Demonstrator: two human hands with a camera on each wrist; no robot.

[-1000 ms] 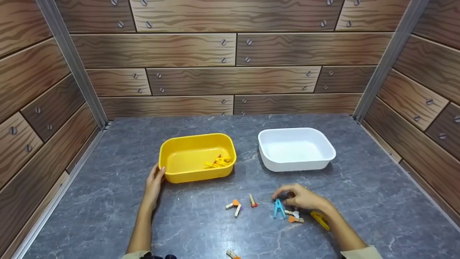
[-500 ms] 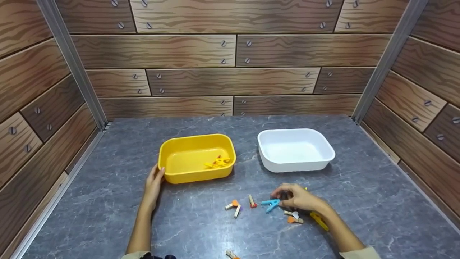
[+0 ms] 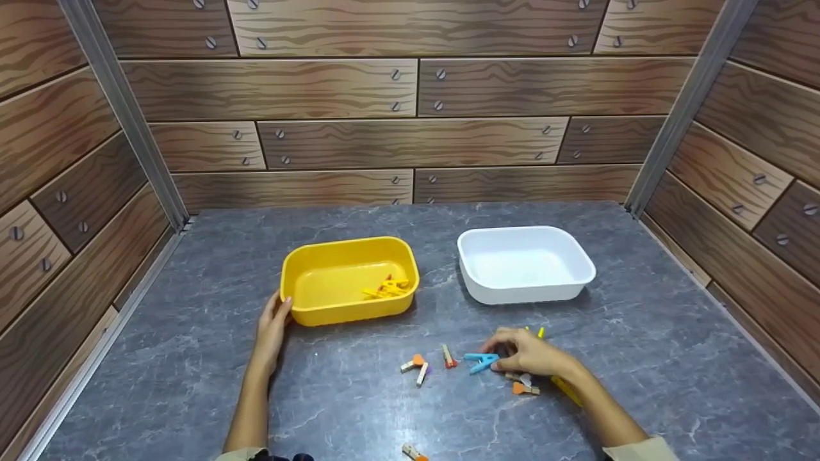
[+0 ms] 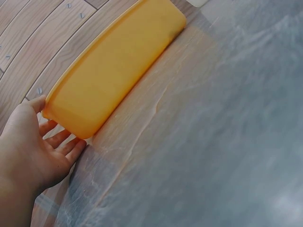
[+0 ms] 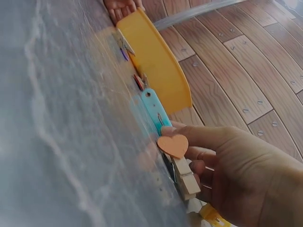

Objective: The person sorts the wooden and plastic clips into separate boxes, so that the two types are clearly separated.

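My right hand pinches a blue clothespin by one end, low over the grey table; the pin points left. In the right wrist view the blue clothespin sticks out from the right hand, with a wooden clip with an orange heart just in front of the knuckles. My left hand rests against the front left corner of the yellow tub. Seen from the left wrist, the left hand has its thumb at the yellow tub's rim and its fingers along the wall.
Yellow pegs lie inside the yellow tub. A white tub stands to its right. Small wooden clips, a yellow peg and another clip lie on the table. Wood-pattern walls enclose three sides.
The blue clothespin went from standing on end under my right hand to lying sideways, pointing left, and the hand shifted slightly left. The left hand stayed on the yellow tub.
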